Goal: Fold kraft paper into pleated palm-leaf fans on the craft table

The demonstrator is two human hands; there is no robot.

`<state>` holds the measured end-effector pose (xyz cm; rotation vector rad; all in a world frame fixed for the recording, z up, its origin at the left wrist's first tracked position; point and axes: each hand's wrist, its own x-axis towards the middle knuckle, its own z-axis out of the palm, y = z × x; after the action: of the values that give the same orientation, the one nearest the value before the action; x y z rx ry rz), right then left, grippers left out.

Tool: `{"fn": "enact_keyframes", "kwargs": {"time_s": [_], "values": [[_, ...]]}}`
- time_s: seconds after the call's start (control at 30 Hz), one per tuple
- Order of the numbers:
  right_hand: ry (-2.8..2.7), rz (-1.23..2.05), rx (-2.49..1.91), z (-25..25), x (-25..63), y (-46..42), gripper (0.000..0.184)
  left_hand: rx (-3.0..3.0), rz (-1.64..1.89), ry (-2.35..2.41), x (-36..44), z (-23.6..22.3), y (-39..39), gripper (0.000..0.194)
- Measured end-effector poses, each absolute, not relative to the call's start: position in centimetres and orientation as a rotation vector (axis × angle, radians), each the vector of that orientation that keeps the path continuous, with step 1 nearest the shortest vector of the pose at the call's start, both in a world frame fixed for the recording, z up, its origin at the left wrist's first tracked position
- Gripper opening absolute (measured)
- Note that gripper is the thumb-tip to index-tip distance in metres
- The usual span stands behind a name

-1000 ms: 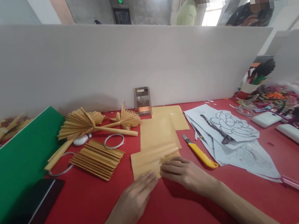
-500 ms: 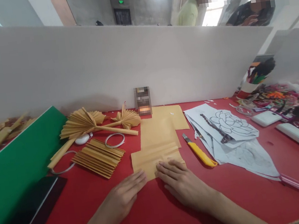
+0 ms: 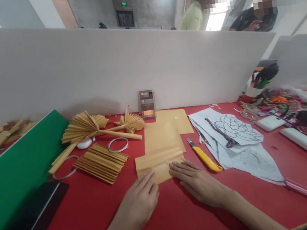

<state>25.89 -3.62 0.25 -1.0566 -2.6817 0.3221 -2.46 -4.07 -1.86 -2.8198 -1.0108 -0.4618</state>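
Observation:
A small sheet of tan kraft paper (image 3: 159, 160) with a few creases across its upper part lies on the red tabletop. On its lower left corner rest the fingertips of my left hand (image 3: 138, 200), the fingers held close together and stretched out. My right hand (image 3: 197, 180) lies flat on the paper's right side, fingers extended. Beyond it are larger kraft sheets (image 3: 163, 134). To the left sits a pleated piece of the same paper (image 3: 101, 163). Right of my right hand is a yellow utility knife (image 3: 207, 159) with its blade end pointing away.
Pleated paper fans (image 3: 81, 128) with rolled stems, a wire ring (image 3: 118, 145) and a green board (image 3: 25, 173) stand left. White sheets with a flower drawing (image 3: 237, 128) lie right, near pink sticks (image 3: 306, 190) and white devices (image 3: 305, 142). A partition (image 3: 102, 69) rises behind.
My left hand has slid right and further onto the paper's lower edge. My right hand has shifted to the right along the sheet, uncovering more of its middle.

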Motion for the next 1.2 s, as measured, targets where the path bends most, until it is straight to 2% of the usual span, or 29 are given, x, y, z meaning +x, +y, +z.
{"fn": "enact_keyframes", "kwargs": {"time_s": [0.1,0.27,0.47,0.73,0.97,1.1,1.2], "values": [[-2.687,0.346,-1.032,0.1,26.0,-3.5,0.056,-3.008,-0.354,-0.971,-0.3,-1.6,-2.7,0.06],[-2.634,0.397,-1.065,-0.2,27.2,-3.4,0.053,-3.178,-0.314,-0.952,0.1,-1.9,-1.3,0.074],[-2.477,0.277,-1.128,-1.2,29.4,-3.8,0.042,-3.23,-0.342,-0.942,-0.3,-1.8,-1.4,0.072],[-2.478,0.144,-1.125,-1.5,29.4,-3.8,0.04,-3.212,-0.289,-0.972,-0.1,-1.5,-1.4,0.071],[-2.264,0.277,-1.201,-1.1,28.4,-2.9,0.027,-3.167,-0.327,-0.943,0.0,-1.5,-1.5,0.07],[-2.311,0.201,-1.176,-1.4,28.5,-2.9,0.028,-3.164,-0.332,-0.963,0.1,-1.7,-1.5,0.072],[-2.391,0.031,-1.19,-2.0,28.6,-3.7,0.037,-3.166,-0.368,-0.967,0.0,-1.8,-1.5,0.072]]}}
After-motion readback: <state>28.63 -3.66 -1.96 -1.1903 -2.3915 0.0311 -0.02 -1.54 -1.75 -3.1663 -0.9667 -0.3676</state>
